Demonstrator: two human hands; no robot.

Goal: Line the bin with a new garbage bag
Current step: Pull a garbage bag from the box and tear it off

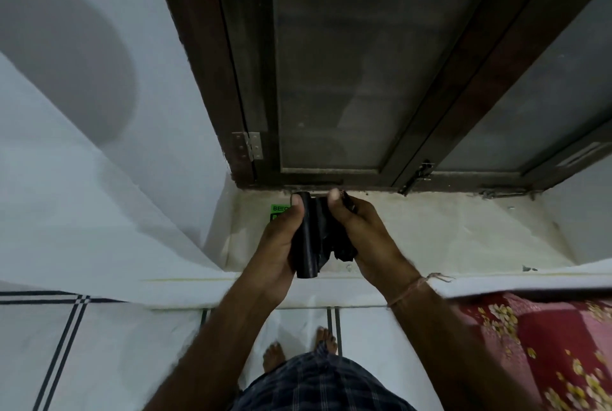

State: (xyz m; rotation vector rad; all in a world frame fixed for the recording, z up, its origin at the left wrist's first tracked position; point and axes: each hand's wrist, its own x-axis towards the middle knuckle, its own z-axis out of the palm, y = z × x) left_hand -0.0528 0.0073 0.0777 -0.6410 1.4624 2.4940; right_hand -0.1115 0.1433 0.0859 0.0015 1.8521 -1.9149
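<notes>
A roll of black garbage bags (311, 238) is held upright between both hands above a pale window sill (447, 231). My left hand (281, 245) grips the rolled part, thumb on its top end. My right hand (361, 235) pinches the loose, crumpled end of a bag that is partly pulled off the roll. No bin is in view.
A green label or packet (279, 212) lies on the sill behind my left thumb. A dark wooden window frame (238, 96) with a hinge and latches rises behind the sill. A red flowered cloth (543, 354) lies at the lower right. My bare feet stand on white tiles with dark stripes (63, 344).
</notes>
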